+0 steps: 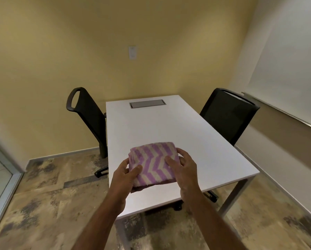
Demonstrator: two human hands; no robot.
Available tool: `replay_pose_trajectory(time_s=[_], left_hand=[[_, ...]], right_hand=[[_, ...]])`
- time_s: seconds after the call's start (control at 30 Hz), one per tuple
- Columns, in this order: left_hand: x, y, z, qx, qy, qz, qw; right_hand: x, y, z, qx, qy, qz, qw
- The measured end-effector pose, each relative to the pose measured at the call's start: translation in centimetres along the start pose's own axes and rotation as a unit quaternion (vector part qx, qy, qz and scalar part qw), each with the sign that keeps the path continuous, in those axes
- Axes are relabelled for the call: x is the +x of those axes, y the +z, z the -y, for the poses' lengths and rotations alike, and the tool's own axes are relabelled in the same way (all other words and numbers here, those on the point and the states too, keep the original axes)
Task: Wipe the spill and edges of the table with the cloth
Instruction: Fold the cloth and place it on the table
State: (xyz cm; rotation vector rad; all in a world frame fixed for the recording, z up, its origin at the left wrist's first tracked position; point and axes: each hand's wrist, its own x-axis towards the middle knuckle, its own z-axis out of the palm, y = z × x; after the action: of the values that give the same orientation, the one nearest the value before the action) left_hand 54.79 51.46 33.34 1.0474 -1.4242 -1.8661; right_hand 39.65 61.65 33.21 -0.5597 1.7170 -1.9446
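Observation:
A folded cloth [153, 162] with purple and cream zigzag stripes is over the near part of the white table [178, 127]. My left hand [125, 175] grips its left side, thumb on top and fingers underneath. My right hand [182, 166] grips its right side, thumb lying on the top face. Whether the cloth rests on the tabletop or is held just above it is unclear. No spill shows on the white surface.
A grey cable hatch [147, 103] is set into the table's far end. One black chair [89, 118] stands at the left side, another black chair [228, 114] at the right. Yellow walls close in behind, a whiteboard [286, 78] hangs on the right wall.

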Motion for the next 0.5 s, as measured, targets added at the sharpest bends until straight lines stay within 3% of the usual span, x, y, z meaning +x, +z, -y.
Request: replay_pose_trajectory(time_s=[0.5], left_hand=[[6.3,9.1,-1.8,0.012,0.013,-0.046,0.999]], right_hand=[[10.8,-5.6,2.3,-0.001,0.023,0.048,0.999]])
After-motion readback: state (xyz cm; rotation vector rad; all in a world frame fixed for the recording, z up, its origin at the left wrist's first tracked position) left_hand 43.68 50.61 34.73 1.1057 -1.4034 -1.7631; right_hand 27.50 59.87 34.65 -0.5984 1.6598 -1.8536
